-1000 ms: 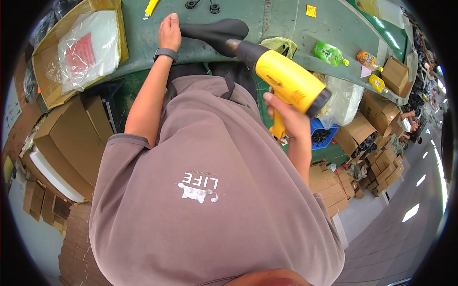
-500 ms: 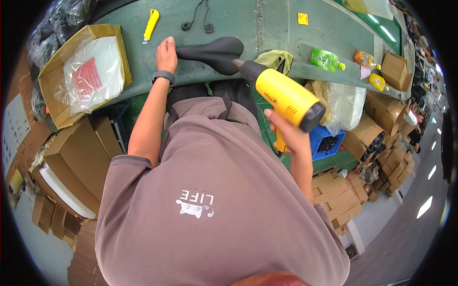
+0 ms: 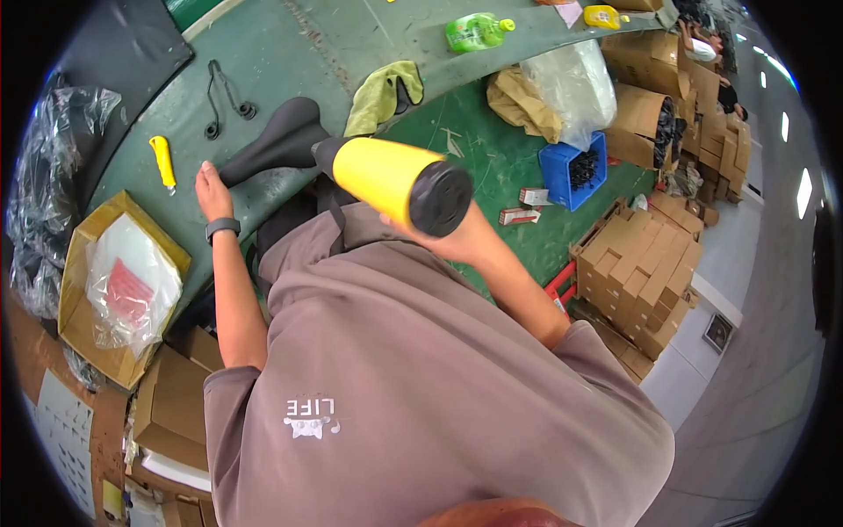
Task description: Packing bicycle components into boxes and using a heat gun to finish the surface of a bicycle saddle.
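Note:
A black bicycle saddle lies over the near edge of the green table. The fingers of my left hand are closed round its narrow nose. My right hand grips a yellow and black heat gun, whose body hides the handle and most of those fingers. The gun's nozzle points left and sits close to the saddle's wide rear; whether they touch I cannot tell. A yellow-green cloth lies just right of the saddle. Beyond the saddle are two dark curled metal rods, and left of it a yellow utility knife.
A cardboard tray with clear plastic bags stands at the left. A green bottle lies at the table's far side. On the green floor at right are a blue crate of small black parts, small boxes and stacked cartons.
The view has turned, so the table things sit differently in it. The heat gun has swung to point more level along the saddle's rear. My left hand still holds the saddle's nose.

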A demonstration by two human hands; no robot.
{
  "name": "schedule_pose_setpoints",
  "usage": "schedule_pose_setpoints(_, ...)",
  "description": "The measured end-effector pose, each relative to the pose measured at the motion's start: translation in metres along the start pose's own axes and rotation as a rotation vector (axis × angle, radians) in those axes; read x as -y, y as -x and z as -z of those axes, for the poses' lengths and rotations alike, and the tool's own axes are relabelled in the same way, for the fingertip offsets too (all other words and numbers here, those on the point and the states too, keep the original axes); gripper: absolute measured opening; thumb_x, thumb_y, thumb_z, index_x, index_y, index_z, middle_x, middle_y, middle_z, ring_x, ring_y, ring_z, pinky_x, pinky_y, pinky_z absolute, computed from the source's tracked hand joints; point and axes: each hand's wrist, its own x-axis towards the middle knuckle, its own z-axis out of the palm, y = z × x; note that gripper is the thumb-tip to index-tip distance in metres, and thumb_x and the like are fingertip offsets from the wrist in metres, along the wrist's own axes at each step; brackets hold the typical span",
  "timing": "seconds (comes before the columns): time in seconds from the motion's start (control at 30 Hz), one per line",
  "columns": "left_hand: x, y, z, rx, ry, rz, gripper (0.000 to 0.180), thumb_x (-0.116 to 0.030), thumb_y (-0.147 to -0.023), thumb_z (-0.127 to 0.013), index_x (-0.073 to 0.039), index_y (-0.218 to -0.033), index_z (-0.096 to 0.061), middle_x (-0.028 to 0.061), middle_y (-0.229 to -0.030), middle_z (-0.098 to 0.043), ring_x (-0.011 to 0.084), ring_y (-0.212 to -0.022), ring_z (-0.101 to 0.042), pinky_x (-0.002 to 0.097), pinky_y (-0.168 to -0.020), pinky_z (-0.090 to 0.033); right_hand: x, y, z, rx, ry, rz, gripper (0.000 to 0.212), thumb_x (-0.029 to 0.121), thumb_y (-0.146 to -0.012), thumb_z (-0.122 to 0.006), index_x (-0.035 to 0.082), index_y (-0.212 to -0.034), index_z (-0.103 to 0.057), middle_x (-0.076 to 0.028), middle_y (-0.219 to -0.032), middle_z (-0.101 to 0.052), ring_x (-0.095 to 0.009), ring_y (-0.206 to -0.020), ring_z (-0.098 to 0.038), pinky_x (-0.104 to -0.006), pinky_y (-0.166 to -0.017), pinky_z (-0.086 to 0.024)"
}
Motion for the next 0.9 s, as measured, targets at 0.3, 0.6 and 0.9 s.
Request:
schedule_pose_setpoints(0.3, -0.004, -0.005, 0.006, 0.013, -0.031, 0.072, 0.062, -0.056, -0.114, -0.049, 0.0, -0.122, -0.074, 0.0269, -0.114, -0.075, 0.0417, -0.112, -0.072, 0.0473, -0.099, -0.053, -0.006, -0.007, 0.0, 0.117, -0.2, -0.378, 0.031, 0.015, -0.09, -0.092, 0.005, -0.113, -0.074, 0.0, -0.088, -0.071, -0.01, -0.067, -0.063, -0.029, -0.061, -0.053)
schedule_pose_setpoints(0.6, -0.017, 0.03, 0.007, -0.042, -0.002, 0.105, 0.064, -0.058, -0.113, -0.048, -0.001, -0.125, -0.075, 0.0248, -0.118, -0.077, 0.0429, -0.115, -0.072, 0.0487, -0.099, -0.054, 0.017, -0.017, -0.012, 0.222, -0.403, -0.582, 0.026, 0.012, -0.091, -0.087, 0.003, -0.11, -0.072, -0.003, -0.085, -0.07, -0.012, -0.063, -0.062, -0.0291, -0.058, -0.05)
schedule_pose_setpoints(0.9, -0.024, 0.048, 0.025, -0.043, 0.002, 0.159, 0.061, -0.055, -0.113, -0.054, 0.001, -0.129, -0.074, 0.0199, -0.114, -0.079, 0.0328, -0.111, -0.074, 0.0415, -0.1, -0.054, 0.008, -0.021, -0.022, 0.168, -0.302, -0.501, 0.024, 0.012, -0.093, -0.087, 0.002, -0.11, -0.072, -0.002, -0.084, -0.069, -0.011, -0.063, -0.062, -0.0287, -0.058, -0.048)
